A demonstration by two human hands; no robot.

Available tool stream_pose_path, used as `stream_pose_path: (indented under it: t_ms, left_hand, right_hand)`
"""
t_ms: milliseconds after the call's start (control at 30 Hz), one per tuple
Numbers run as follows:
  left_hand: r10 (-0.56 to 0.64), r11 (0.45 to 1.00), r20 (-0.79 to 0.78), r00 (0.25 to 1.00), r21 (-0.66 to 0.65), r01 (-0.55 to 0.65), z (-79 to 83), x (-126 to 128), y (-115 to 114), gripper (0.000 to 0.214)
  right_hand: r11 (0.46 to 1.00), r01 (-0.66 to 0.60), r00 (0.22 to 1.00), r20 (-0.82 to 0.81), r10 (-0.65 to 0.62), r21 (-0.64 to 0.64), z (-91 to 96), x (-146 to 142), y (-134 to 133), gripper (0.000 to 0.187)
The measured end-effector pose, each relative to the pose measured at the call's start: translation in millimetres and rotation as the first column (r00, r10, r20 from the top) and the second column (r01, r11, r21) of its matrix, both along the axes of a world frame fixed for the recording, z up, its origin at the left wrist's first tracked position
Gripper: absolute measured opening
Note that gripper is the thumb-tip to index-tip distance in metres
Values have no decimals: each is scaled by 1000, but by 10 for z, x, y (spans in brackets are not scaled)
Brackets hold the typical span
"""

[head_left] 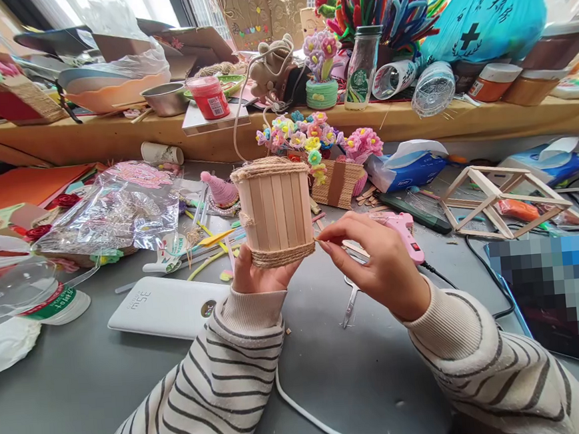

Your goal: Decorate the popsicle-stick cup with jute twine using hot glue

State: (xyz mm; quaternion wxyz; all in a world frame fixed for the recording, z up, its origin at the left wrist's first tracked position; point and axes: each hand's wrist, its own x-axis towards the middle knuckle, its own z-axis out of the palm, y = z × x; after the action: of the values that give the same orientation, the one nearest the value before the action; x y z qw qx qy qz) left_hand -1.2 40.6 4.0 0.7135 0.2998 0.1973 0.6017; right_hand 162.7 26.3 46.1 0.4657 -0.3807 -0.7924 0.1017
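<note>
A small bucket made of upright wooden craft sticks (275, 208) is held above the grey table (83, 394). Jute twine is wound round its top rim and its bottom. My left hand (255, 276) grips it from below and behind. My right hand (379, 263) pinches the lower twine band at the bucket's right bottom edge, thumb and forefinger pressed together. Both sleeves are cream with dark stripes.
A pink glue gun (405, 233) and small scissors (350, 302) lie just right of my hands. A white power bank (169, 307) sits left, by plastic bags (113, 211). A stick-frame lantern (499, 200), a flower basket (333, 167) and a cluttered shelf (112, 134) lie beyond.
</note>
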Motion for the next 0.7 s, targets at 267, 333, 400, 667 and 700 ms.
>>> stream_pose_path:
  t_ms: [267,333,400,667,700]
  left_hand:
    - [64,997,13,998,-32,-63,8,23,-15,56]
    - [69,997,14,998,-31,-68,8,25,-12,55]
    - [68,997,15,998,-28,-68,7,23,-9,54]
    - [32,999,12,999,-20,-32,-3,9,12,52]
    - [27,999,14,1000,-19,-27,-5,6,18,52]
  right_hand:
    - [1000,-12,1000,3,12,-19,-15,-3,0,7]
    - [1000,-13,1000,4,14,-23,-17,-2,2,8]
    - [1000,-11,1000,4,11,-25,-20,-1,5,8]
    - [1000,7,1000,25,-6,-13,-22,13,23,7]
    - [1000,11,1000,29,-11,-17,-20,23,30,7]
